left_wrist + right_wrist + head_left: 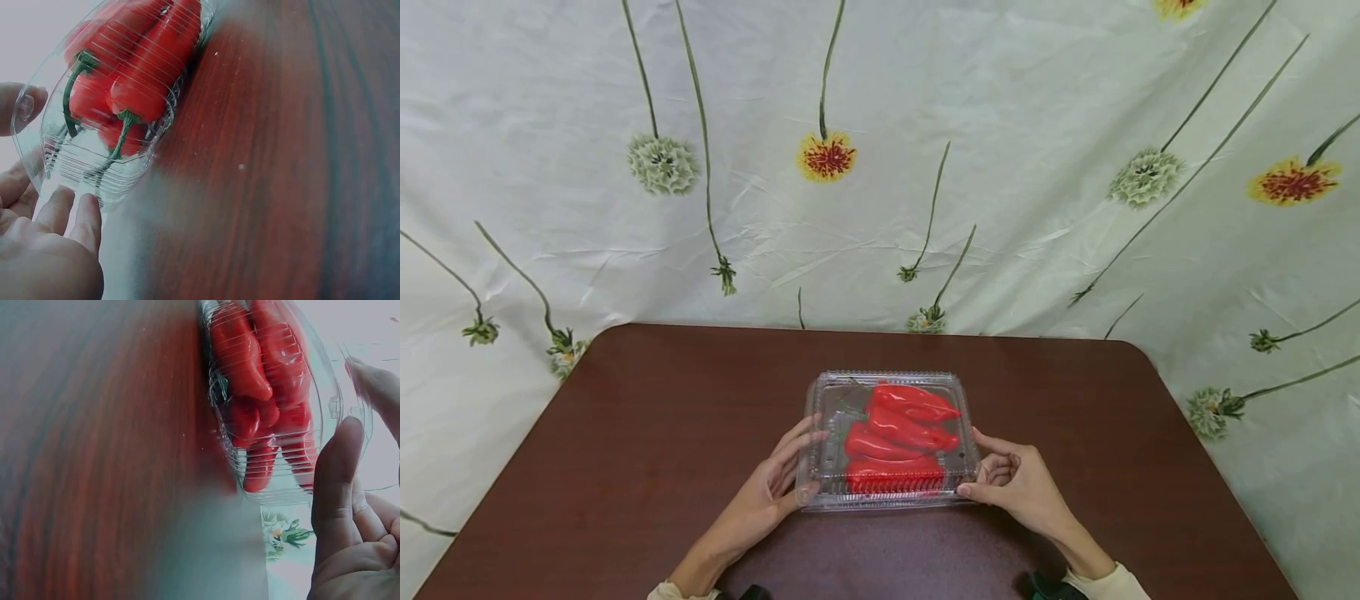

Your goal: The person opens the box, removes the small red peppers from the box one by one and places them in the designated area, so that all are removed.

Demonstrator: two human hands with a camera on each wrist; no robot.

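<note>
A clear plastic clamshell box [826,408] with its lid down sits on the table in front of me. Several long red peppers [913,429] lie inside it, and their green stems [128,119] show through the plastic in the left wrist view. My left hand [758,500] holds the box's left end, thumb at the rim and fingers along the side. At the opposite end, my right hand [1026,487] pinches the rim between thumb and forefinger, its other fingers curled in below. In the right wrist view the pepper tips [257,478] point toward that end.
The dark brown wooden table [662,400] has rounded far corners. Behind it hangs a pale cloth [880,100] printed with flowers, which also falls past both sides of the table. Light sleeves [1108,583] and dark wrist bands show at the bottom.
</note>
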